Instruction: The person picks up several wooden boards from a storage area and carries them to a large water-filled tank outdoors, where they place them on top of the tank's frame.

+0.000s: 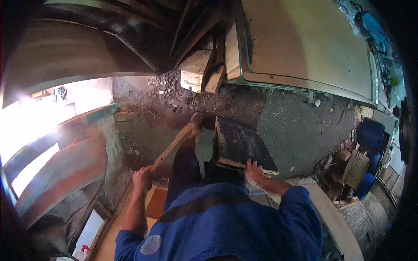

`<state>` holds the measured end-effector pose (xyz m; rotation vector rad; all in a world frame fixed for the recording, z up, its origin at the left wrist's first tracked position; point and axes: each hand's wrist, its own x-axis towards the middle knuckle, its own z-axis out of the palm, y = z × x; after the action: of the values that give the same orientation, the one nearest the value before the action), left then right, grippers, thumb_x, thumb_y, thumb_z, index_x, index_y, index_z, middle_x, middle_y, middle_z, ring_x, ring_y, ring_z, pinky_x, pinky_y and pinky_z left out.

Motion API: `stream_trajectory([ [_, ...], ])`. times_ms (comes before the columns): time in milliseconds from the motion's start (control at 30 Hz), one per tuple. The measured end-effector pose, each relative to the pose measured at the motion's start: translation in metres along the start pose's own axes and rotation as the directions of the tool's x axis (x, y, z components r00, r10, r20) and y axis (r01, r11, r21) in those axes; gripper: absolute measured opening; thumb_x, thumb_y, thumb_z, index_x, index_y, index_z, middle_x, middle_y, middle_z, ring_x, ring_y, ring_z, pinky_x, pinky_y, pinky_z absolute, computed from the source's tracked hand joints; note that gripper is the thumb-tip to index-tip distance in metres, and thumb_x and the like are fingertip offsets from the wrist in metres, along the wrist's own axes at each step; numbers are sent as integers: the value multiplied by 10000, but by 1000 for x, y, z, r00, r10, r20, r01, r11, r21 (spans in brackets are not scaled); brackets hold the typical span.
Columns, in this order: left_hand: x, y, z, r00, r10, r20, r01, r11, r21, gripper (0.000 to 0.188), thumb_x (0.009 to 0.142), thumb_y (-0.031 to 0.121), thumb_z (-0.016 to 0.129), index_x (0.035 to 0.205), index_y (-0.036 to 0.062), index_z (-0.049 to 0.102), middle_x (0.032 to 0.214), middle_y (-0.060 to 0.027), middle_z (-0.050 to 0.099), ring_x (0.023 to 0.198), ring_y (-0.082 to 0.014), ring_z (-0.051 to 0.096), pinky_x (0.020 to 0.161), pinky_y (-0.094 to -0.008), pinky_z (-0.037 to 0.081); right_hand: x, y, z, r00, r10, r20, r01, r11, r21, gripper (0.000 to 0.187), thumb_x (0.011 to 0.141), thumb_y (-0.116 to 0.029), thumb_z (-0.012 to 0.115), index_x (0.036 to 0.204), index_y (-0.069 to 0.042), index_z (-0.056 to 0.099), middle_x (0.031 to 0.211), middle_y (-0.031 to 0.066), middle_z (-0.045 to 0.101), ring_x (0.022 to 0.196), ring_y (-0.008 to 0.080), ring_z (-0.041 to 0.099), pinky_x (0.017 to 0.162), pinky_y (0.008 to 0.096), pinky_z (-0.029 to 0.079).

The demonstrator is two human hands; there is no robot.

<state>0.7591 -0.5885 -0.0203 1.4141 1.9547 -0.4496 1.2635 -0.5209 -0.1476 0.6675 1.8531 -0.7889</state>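
My left hand [143, 178] is closed round the near end of a long narrow wooden strip [171, 147], which slants forward and right over the floor. Its far end comes up against my brown shoe [196, 118] in this view, and I cannot tell whether they touch. In front of my body stands a tilted black-faced board [244, 141] with pale, worn wooden edges. The fingers of my right hand [254, 173] hook over its near edge, gripping it. My thumb is hard to make out.
Rough wooden blocks [192, 77] and loose rubble lie ahead, beside a large pale panel-sided cabinet [305, 41]. Scraps and a cardboard piece [355, 168] are heaped at right near a dark blue object [370, 135]. Bright light enters at left above a worn ledge [89, 116].
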Motion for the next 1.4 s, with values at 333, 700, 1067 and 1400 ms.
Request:
stream_trajectory([
  [333,-32,-15,20,992,-114,-46,110,990,-87,256,821,178,567,1052,146,673,943,-128,661,860,-345,647,716,-421,511,47,3,26,998,37,-41,-41,995,-93,483,896,-176,572,1330,17,487,1487,248,218,1270,460,382,824,561,554],
  [700,-49,-73,72,942,-336,-32,273,813,-514,271,807,240,580,1054,226,692,961,-87,661,886,-319,650,743,-432,514,46,28,-11,961,259,-94,-245,959,140,463,875,-161,600,1300,1,509,1448,230,280,1252,425,413,900,524,530],
  [1067,-36,-100,93,890,-428,-158,333,846,-416,204,814,271,601,984,230,706,900,-84,664,850,-316,651,736,-425,530,-2,37,-98,865,479,-153,-413,850,327,346,844,-127,668,1154,7,591,1262,219,463,1063,369,565,892,456,496],
  [1400,-47,-99,91,820,-571,-46,486,736,-471,190,744,289,685,874,151,687,904,-115,664,858,-317,659,726,-435,530,-75,42,-119,845,357,-398,-291,932,218,320,759,-173,710,1004,19,636,1129,226,535,1056,398,533,870,470,464],
])
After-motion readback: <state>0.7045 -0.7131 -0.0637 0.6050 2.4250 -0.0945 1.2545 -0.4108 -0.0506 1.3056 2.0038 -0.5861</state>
